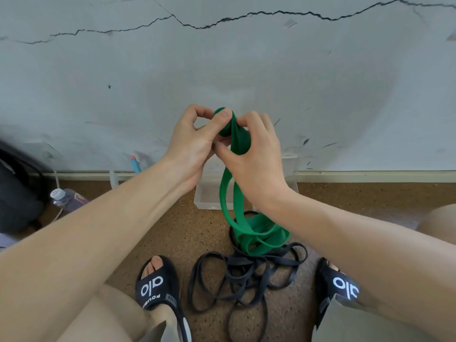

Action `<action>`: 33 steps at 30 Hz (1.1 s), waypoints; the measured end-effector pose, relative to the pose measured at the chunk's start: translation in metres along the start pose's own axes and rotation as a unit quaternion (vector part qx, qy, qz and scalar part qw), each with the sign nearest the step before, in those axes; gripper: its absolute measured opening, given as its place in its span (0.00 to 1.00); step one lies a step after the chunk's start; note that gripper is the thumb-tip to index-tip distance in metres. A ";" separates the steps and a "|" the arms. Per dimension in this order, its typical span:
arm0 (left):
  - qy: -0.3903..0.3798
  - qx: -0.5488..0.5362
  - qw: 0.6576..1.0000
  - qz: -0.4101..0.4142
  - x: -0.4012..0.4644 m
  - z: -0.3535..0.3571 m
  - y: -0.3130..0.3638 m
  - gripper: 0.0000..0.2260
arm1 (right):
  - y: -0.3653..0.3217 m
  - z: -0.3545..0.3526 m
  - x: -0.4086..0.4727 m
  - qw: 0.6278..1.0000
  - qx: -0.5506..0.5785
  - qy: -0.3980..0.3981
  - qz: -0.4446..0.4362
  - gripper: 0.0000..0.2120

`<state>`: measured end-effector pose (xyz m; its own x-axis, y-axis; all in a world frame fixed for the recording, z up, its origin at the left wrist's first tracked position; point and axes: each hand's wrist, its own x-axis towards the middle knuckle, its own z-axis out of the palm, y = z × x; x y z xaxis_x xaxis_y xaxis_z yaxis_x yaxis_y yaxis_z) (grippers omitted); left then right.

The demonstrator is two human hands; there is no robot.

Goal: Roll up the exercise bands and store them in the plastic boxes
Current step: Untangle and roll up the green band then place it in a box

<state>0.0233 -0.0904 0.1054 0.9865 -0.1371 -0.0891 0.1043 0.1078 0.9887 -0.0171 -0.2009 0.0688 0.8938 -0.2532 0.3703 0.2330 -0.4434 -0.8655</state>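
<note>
A green exercise band [228,191] is held up in front of the wall by both hands. My left hand [195,144] pinches its small rolled end at the top, thumb pressed on the roll. My right hand [254,156] grips the flat band just beside and below the roll. The loose length hangs down and piles on the floor [261,233]. Thin black bands [246,275] lie tangled on the floor between my feet, under the green pile. A clear plastic box [207,196] stands open against the wall, partly hidden behind my hands and the band.
A cracked grey wall fills the upper view. A plastic water bottle [66,197] lies at the left beside a dark bag [17,191]. A blue and pink object [135,164] leans at the skirting. My feet in black slides [158,285] flank the bands on brown speckled floor.
</note>
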 end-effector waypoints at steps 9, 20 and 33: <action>0.008 -0.055 0.998 -0.023 -0.001 0.004 -0.002 0.11 | 0.003 0.005 0.017 0.993 -0.094 0.043 -0.059 0.13; -0.247 0.201 0.934 -0.164 0.014 -0.052 0.036 0.19 | 0.005 -0.024 0.032 0.958 -0.026 -0.253 -0.132 0.09; -0.161 0.185 0.969 -0.028 -0.001 -0.040 0.037 0.20 | -0.007 -0.044 0.029 0.954 -0.026 -0.299 -0.018 0.24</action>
<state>0.0315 -0.0470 0.1374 0.8836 -0.4398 -0.1606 0.0457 -0.2604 0.9644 -0.0101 -0.2433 0.1001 0.9477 0.2923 0.1280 0.2629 -0.4878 -0.8324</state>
